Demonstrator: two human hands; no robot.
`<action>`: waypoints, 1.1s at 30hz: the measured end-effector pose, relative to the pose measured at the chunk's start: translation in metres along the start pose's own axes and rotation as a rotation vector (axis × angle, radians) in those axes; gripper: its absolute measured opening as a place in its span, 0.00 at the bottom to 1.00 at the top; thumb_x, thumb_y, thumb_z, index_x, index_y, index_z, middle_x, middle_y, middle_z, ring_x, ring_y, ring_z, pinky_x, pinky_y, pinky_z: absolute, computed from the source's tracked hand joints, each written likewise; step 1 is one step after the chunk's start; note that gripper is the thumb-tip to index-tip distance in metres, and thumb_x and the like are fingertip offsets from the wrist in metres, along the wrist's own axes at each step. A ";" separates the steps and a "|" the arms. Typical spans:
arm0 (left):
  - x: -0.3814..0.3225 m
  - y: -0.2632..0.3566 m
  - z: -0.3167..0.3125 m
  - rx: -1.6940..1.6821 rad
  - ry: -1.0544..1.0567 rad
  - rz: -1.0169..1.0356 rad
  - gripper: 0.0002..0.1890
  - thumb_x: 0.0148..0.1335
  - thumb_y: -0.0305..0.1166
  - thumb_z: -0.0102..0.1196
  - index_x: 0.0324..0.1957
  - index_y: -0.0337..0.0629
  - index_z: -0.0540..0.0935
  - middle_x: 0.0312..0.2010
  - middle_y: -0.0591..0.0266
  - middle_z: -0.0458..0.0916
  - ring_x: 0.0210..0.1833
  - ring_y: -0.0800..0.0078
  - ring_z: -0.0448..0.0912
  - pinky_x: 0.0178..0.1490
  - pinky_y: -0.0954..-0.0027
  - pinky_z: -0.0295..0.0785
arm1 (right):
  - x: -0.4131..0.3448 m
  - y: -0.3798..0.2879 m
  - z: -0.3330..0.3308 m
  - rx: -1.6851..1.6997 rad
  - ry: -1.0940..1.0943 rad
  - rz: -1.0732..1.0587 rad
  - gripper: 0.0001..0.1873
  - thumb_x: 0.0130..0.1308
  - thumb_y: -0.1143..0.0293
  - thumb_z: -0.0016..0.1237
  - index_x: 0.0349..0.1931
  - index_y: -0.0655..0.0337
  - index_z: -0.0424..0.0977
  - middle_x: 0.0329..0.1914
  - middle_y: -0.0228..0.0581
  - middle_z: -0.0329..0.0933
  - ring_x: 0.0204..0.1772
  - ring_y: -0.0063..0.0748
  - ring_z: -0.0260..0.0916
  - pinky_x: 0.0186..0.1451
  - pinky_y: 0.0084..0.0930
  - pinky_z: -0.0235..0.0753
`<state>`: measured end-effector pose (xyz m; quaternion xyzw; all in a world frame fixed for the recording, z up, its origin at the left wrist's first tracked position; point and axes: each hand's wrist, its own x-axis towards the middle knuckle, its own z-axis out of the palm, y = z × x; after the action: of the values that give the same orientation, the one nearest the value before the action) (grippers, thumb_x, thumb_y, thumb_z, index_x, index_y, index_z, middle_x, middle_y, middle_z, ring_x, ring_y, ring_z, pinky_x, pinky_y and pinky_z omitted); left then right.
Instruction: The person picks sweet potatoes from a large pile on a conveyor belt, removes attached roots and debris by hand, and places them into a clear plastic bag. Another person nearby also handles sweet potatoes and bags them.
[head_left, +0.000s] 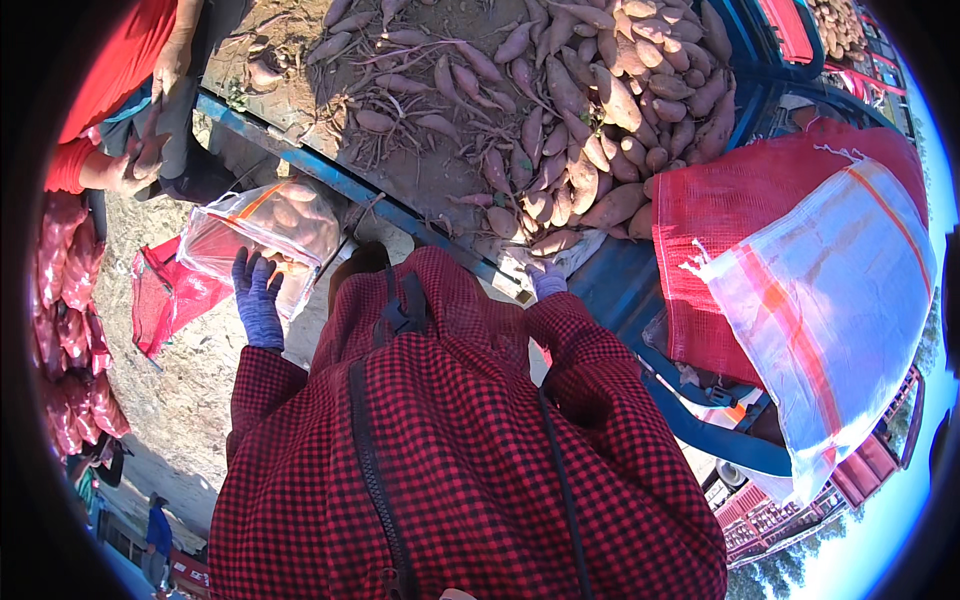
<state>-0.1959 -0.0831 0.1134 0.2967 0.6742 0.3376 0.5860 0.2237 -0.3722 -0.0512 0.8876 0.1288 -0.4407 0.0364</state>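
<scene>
My left hand (257, 296), in a grey-blue knit glove, is raised with its fingers apart and holds nothing. It is nearest to a clear bag (202, 251) with an orange stripe that stands on the ground with sweet potatoes (286, 214) inside. My right hand (547, 280), gloved alike, rests by the corner of the blue truck bed (450, 251), against crumpled white sheeting (581, 255). Its fingertips are partly hidden, so its grip is unclear. A large heap of sweet potatoes (592, 127) lies on the bed before me.
Red mesh sacks and a white woven sack (840, 300) drape over the truck's blue side at right. A red mesh bag (180, 292) lies on the ground at left. A co-worker in red (124, 75) holds a sweet potato. Filled red sacks (67, 300) are stacked at far left.
</scene>
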 end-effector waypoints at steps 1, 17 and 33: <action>-0.006 0.001 0.014 0.027 -0.046 -0.019 0.27 0.60 0.32 0.55 0.62 0.48 0.63 0.57 0.56 0.65 0.53 0.70 0.71 0.53 0.68 0.69 | 0.015 0.017 0.005 0.135 0.006 0.009 0.25 0.56 0.58 0.54 0.53 0.58 0.72 0.46 0.50 0.76 0.43 0.38 0.76 0.49 0.31 0.73; -0.047 -0.021 0.199 0.393 -0.785 -0.187 0.31 0.59 0.35 0.57 0.63 0.40 0.62 0.55 0.57 0.68 0.57 0.69 0.68 0.59 0.67 0.66 | 0.003 0.036 0.010 1.430 -0.225 0.298 0.19 0.59 0.60 0.55 0.43 0.65 0.71 0.35 0.43 0.76 0.34 0.39 0.75 0.37 0.31 0.78; -0.028 -0.021 0.216 0.030 -0.643 -0.449 0.35 0.52 0.39 0.62 0.59 0.35 0.62 0.52 0.49 0.71 0.53 0.60 0.73 0.55 0.61 0.69 | 0.003 -0.113 -0.052 -0.371 0.099 -0.590 0.40 0.47 0.53 0.60 0.59 0.60 0.62 0.60 0.41 0.63 0.62 0.43 0.61 0.65 0.38 0.60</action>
<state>0.0215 -0.0947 0.0948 0.2409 0.5093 0.0811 0.8222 0.2363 -0.2537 -0.0164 0.8106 0.4593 -0.3579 0.0620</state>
